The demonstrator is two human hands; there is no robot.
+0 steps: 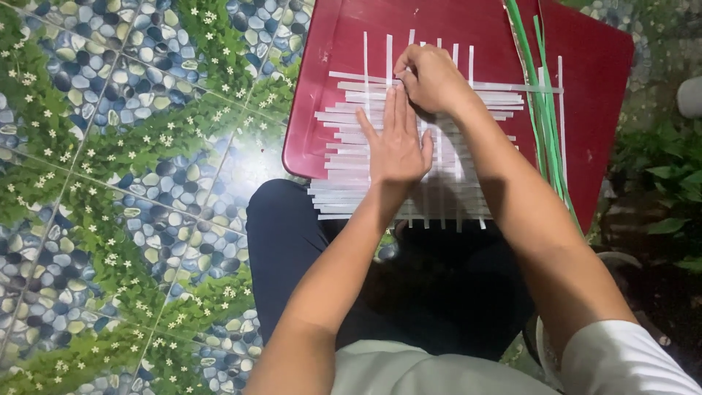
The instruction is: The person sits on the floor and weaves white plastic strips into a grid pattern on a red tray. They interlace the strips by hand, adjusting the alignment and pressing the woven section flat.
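Note:
A mat of woven white paper strips [344, 157] lies on a dark red board [333, 44] that rests on my lap. My left hand [395, 143] lies flat on the weave, fingers together, pressing the strips down. Just beyond it, my right hand [431, 77] is curled at the top of the mat, its fingertips pinching a white horizontal strip [512, 88]. Parts of the weave are hidden under both hands and my right forearm.
Several loose green strips [545, 110] lie along the right side of the board. The floor [110, 183] has tiles printed with pebbles and leaves. Green plants [669, 175] and dark ground lie to the right. My dark trousers [285, 234] show below the board.

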